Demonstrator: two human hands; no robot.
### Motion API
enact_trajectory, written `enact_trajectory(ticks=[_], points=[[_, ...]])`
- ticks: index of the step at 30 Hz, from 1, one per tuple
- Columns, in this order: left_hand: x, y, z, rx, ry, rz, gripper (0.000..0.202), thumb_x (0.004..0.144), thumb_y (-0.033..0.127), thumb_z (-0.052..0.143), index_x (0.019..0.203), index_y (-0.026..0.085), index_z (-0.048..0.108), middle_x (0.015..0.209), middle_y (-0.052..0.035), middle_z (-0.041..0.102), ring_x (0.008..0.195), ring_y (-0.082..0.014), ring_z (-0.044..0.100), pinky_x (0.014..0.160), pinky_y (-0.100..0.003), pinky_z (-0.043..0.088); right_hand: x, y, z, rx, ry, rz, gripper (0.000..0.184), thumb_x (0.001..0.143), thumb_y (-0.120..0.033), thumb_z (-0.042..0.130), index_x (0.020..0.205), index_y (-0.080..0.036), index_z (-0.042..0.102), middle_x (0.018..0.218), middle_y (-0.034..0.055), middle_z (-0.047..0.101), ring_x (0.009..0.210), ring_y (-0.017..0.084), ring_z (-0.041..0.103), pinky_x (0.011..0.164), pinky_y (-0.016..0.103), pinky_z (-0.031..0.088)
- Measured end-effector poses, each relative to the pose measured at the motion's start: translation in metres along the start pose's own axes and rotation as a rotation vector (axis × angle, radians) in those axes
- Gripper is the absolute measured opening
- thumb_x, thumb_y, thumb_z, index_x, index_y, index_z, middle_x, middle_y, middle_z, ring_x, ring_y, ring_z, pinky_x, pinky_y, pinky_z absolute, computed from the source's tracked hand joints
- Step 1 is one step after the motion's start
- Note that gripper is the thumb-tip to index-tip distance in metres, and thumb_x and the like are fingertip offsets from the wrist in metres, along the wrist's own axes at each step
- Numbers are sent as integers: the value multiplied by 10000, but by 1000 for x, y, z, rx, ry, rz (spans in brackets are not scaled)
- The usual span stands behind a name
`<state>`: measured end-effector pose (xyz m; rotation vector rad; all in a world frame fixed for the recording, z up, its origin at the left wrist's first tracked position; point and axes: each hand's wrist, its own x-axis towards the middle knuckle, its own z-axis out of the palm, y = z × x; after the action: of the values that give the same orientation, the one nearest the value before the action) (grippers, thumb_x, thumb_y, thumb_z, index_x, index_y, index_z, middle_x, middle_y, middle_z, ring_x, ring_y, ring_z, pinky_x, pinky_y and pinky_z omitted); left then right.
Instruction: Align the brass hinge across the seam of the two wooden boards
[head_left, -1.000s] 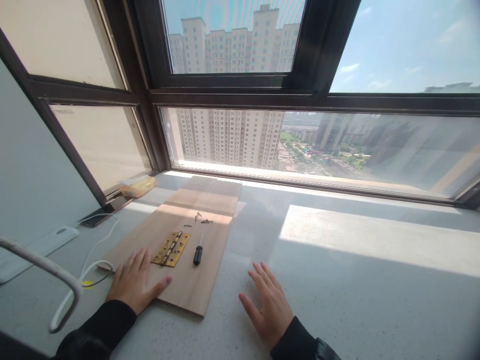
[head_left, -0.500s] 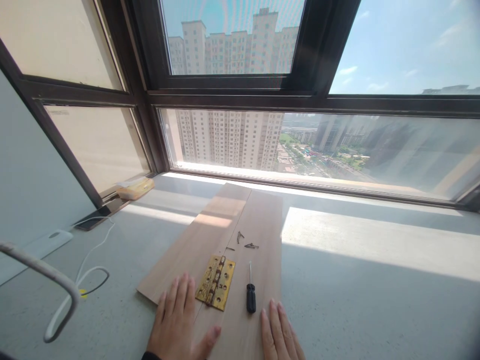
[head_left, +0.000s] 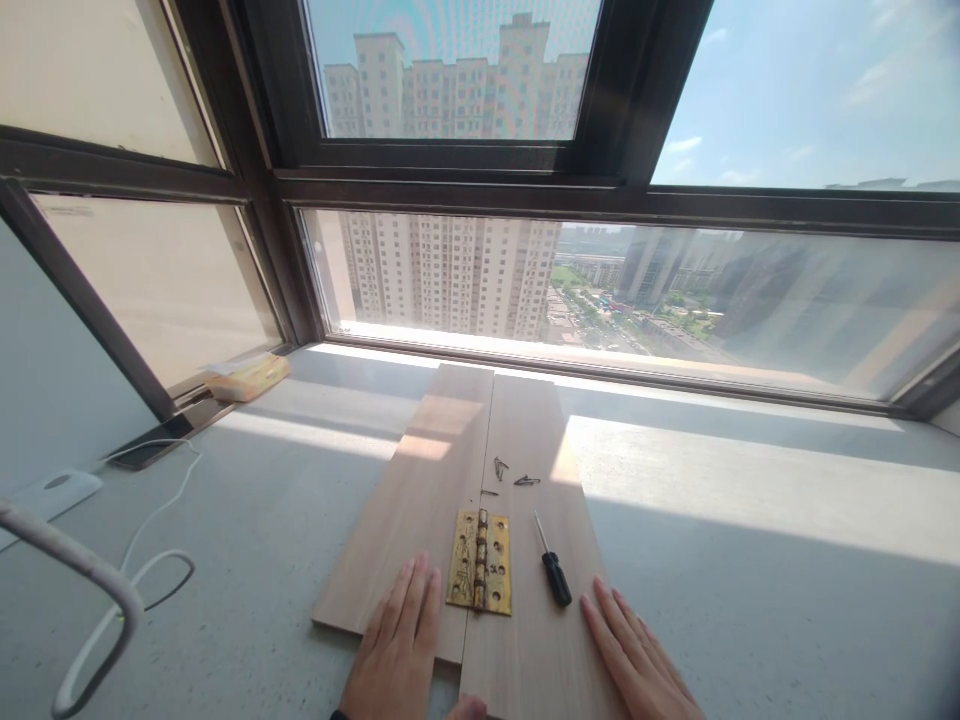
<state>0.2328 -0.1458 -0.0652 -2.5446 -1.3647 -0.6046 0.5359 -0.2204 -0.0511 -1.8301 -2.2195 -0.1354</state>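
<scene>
Two light wooden boards lie side by side on a grey stone sill, the left board (head_left: 409,510) and the right board (head_left: 529,430) meeting in a straight seam. A brass hinge (head_left: 480,561) lies open across that seam. A small screwdriver (head_left: 553,571) with a black handle rests on the right board beside the hinge. Several loose screws (head_left: 512,474) lie farther up near the seam. My left hand (head_left: 395,654) lies flat and open on the left board's near end. My right hand (head_left: 641,665) lies flat and open at the right board's near right edge.
A large dark-framed window (head_left: 450,190) runs along the far side of the sill (head_left: 750,560). At the far left lie a yellow packet (head_left: 247,377), a dark phone (head_left: 154,443) and a white cable (head_left: 150,540). A white curved bar (head_left: 82,585) juts in at the lower left.
The boards, with hinge, screwdriver and screws on them, have been slid right and turned straighter, towards me. Both hands moved with them and now sit at the boards' near ends.
</scene>
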Motion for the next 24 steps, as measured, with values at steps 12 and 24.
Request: enact_trajectory(ticks=[12, 24], points=[[36, -6, 10, -79, -5, 116, 941, 719, 703, 421, 1442, 155, 171, 1469, -127, 255, 1311, -331, 303, 979, -428, 360, 17, 26, -4, 39, -116, 45, 1013, 636, -614, 626, 1429, -179, 170, 1464, 123, 154, 1297, 390, 235, 995, 531, 354], [46, -5, 23, -72, -30, 104, 858, 760, 660, 417, 1436, 176, 204, 1477, -99, 245, 1320, -315, 293, 983, -407, 369, 32, 36, -14, 31, -230, 133, 1025, 633, -679, 566, 1428, -168, 170, 1470, 114, 109, 1321, 381, 167, 1032, 568, 258]])
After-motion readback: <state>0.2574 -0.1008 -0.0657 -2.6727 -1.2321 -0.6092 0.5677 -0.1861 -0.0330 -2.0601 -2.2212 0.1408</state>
